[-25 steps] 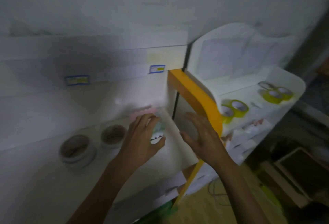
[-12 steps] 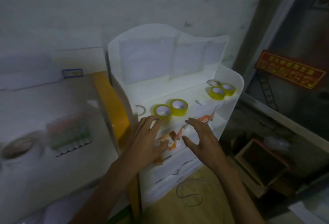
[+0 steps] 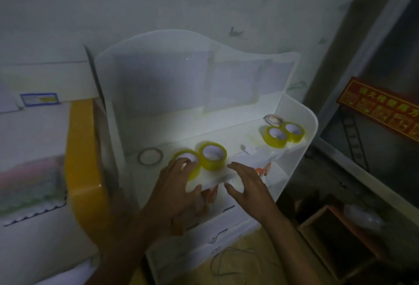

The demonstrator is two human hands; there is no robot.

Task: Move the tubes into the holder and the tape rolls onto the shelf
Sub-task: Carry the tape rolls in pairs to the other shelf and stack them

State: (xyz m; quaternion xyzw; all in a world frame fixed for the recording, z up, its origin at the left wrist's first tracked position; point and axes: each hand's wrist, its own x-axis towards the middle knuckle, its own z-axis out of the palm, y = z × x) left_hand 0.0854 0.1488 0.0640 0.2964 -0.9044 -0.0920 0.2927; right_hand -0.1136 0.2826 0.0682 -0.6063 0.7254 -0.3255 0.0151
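Note:
Two yellow tape rolls stand side by side at the front of a white shelf. My left hand reaches over the nearer left roll, fingertips on its top, thumb below the shelf edge. The second roll stands just right of it. My right hand hovers open at the shelf's front edge and holds nothing. Two more yellow rolls sit at the back right corner. The tube holder with coloured tubes is blurred at the far left.
A thin ring lies left on the shelf, a clear roll behind the far pair. Orange items lie on the tier below. A yellow panel separates shelf and counter. A wooden box and cable are on the floor.
The view swung right from the counter with the tube holder to the white shelf. Both hands moved up toward the front yellow rolls; my left fingers now lie on the left one.

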